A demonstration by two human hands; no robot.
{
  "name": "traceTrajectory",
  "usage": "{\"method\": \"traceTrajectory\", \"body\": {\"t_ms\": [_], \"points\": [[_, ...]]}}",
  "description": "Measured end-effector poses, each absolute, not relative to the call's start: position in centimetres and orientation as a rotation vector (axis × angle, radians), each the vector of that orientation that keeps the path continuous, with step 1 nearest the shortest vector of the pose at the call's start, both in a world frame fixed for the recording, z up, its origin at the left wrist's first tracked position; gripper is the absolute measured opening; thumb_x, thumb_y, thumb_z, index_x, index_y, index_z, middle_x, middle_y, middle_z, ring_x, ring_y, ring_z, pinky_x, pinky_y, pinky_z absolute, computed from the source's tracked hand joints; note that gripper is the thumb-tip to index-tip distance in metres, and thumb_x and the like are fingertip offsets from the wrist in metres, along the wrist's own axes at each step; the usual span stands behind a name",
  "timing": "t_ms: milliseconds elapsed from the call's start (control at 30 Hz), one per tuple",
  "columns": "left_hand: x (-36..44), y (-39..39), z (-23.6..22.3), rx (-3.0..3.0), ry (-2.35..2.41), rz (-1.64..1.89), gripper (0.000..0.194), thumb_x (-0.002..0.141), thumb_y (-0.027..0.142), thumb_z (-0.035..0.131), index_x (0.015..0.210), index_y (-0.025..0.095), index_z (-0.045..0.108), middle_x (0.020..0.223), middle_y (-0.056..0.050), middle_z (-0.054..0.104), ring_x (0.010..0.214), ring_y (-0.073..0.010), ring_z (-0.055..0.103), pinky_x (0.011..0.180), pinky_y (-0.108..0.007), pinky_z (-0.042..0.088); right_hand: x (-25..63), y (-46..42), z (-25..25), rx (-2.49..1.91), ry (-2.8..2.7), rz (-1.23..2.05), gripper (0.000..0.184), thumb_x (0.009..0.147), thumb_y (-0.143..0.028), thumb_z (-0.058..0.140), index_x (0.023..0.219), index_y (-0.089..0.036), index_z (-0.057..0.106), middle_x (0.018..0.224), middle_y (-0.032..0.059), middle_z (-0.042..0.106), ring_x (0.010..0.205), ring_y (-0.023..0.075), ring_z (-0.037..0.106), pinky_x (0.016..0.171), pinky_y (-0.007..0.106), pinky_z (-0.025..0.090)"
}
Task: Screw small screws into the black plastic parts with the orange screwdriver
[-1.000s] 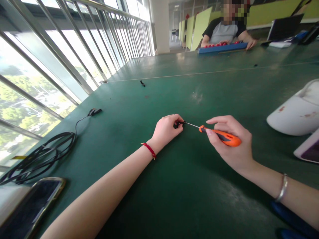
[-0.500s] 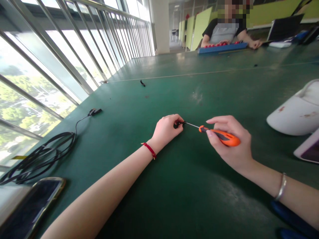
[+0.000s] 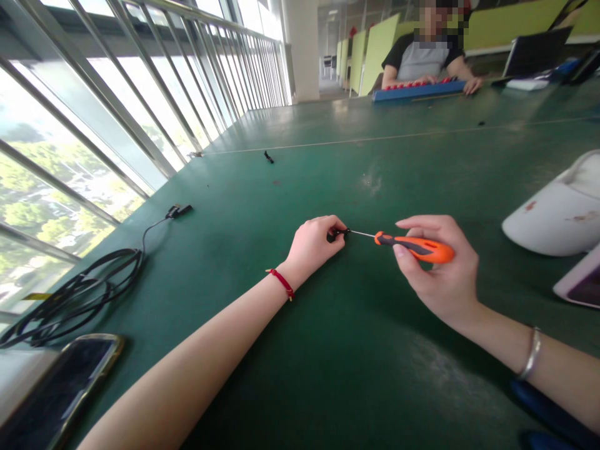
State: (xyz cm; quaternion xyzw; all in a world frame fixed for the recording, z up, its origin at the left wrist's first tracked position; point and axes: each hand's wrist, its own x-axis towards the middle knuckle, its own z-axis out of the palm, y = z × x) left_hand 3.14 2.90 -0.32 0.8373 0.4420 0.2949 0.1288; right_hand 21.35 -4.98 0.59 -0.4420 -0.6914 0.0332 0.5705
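Near the middle of the green table (image 3: 300,187), my left hand (image 3: 316,242) pinches a small black part (image 3: 334,235), mostly covered by the fingers, so its kind is unclear. A screwdriver (image 3: 417,246) with an orange and dark grey handle lies in my right hand (image 3: 447,275), the thumb below the handle and the fingers curled over it. Its thin metal shaft points left, and the tip meets the black part at my left fingertips.
At the left lie a coiled black cable (image 3: 107,281) and a phone (image 3: 65,387). A white container (image 3: 553,212) lies at the right. A scrap of black (image 3: 269,157) sits farther back. Across the table, a person (image 3: 429,59) has a hand at a blue tray (image 3: 417,92) of red pieces.
My right hand has shifted slightly right, its fingers looser, and the screwdriver handle has turned and levelled a little. My left hand has stayed in place. The person opposite moved a hand closer to the tray.
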Motion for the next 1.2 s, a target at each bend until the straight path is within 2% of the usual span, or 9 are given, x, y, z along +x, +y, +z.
{"method": "traceTrajectory", "body": {"t_ms": [100, 167, 367, 533, 633, 800, 900, 1067, 1200], "points": [[3.12, 2.93, -0.29, 2.438, 1.283, 0.858, 0.015, 0.076, 0.017, 0.054, 0.086, 0.019, 0.066, 0.084, -0.001, 0.070, 0.076, -0.0148, 0.063, 0.071, -0.027, 0.051, 21.43, -4.63, 0.44, -0.939, -1.600, 0.116, 0.045, 0.067, -0.015, 0.064, 0.109, -0.025, 0.051, 0.087, 0.0028, 0.053, 0.072, 0.0157, 0.055, 0.065, 0.033, 0.048], [3.09, 2.96, -0.33, 2.440, 1.273, 0.858, 0.015, 0.076, 0.017, 0.054, 0.086, 0.019, 0.066, 0.085, -0.001, 0.070, 0.076, -0.0148, 0.063, 0.071, -0.026, 0.051, 21.43, -4.62, 0.49, -0.949, -1.631, 0.164, 0.052, 0.066, -0.017, 0.065, 0.114, -0.024, 0.047, 0.081, 0.0012, 0.051, 0.066, 0.0149, 0.052, 0.060, 0.032, 0.046], [3.04, 2.99, -0.50, 2.436, 1.262, 0.868, 0.015, 0.077, 0.018, 0.054, 0.086, 0.019, 0.066, 0.084, -0.001, 0.069, 0.075, -0.0146, 0.062, 0.071, -0.026, 0.050, 21.24, -5.16, 0.94, -1.109, -1.708, 0.117, 0.012, 0.076, -0.022, 0.060, 0.087, -0.023, 0.056, 0.052, -0.0054, 0.050, 0.049, 0.0112, 0.050, 0.055, 0.029, 0.042], [3.02, 3.01, -0.47, 2.436, 1.277, 0.863, 0.015, 0.076, 0.017, 0.054, 0.086, 0.019, 0.066, 0.083, -0.001, 0.069, 0.075, -0.0145, 0.062, 0.070, -0.026, 0.050, 21.50, -4.67, 0.49, -0.981, -1.614, 0.074, 0.030, 0.072, -0.015, 0.062, 0.100, -0.023, 0.055, 0.086, 0.0025, 0.056, 0.072, 0.0141, 0.056, 0.065, 0.030, 0.047], [3.03, 2.98, -0.41, 2.433, 1.275, 0.859, 0.015, 0.076, 0.017, 0.054, 0.086, 0.019, 0.066, 0.084, -0.001, 0.069, 0.076, -0.0146, 0.062, 0.070, -0.025, 0.050, 21.62, -4.47, 0.32, -0.967, -1.614, 0.136, 0.045, 0.069, -0.016, 0.064, 0.111, -0.023, 0.050, 0.084, 0.0023, 0.052, 0.071, 0.0153, 0.053, 0.064, 0.032, 0.048], [3.04, 2.96, -0.35, 2.429, 1.275, 0.861, 0.015, 0.076, 0.017, 0.054, 0.086, 0.019, 0.066, 0.084, -0.001, 0.069, 0.076, -0.0145, 0.062, 0.071, -0.026, 0.050, 21.44, -5.08, 0.74, -1.079, -1.690, 0.173, 0.018, 0.077, -0.022, 0.060, 0.094, -0.024, 0.054, 0.053, -0.0050, 0.047, 0.048, 0.0112, 0.045, 0.050, 0.030, 0.040], [3.02, 3.00, -0.38, 2.428, 1.273, 0.867, 0.016, 0.077, 0.018, 0.054, 0.087, 0.019, 0.066, 0.085, -0.001, 0.069, 0.076, -0.0145, 0.062, 0.070, -0.026, 0.050, 21.37, -5.25, 0.86, -1.081, -1.689, 0.144, 0.012, 0.078, -0.020, 0.059, 0.089, -0.024, 0.056, 0.052, -0.0051, 0.048, 0.047, 0.0105, 0.046, 0.051, 0.029, 0.040], [3.06, 2.99, -0.41, 2.425, 1.278, 0.864, 0.015, 0.076, 0.018, 0.054, 0.085, 0.019, 0.066, 0.083, -0.001, 0.069, 0.075, -0.0144, 0.062, 0.069, -0.025, 0.050, 21.40, -4.66, 0.52, -0.916, -1.586, 0.126, 0.042, 0.071, -0.013, 0.063, 0.109, -0.025, 0.051, 0.088, 0.0038, 0.053, 0.074, 0.0156, 0.056, 0.065, 0.032, 0.049], [3.09, 2.96, -0.40, 2.427, 1.267, 0.863, 0.016, 0.076, 0.018, 0.054, 0.086, 0.019, 0.066, 0.084, -0.001, 0.069, 0.076, -0.0143, 0.062, 0.070, -0.025, 0.050, 21.36, -4.67, 0.55, -0.951, -1.623, 0.235, 0.053, 0.070, -0.018, 0.065, 0.118, -0.025, 0.043, 0.074, 0.0001, 0.049, 0.062, 0.0143, 0.051, 0.056, 0.031, 0.046]]}}
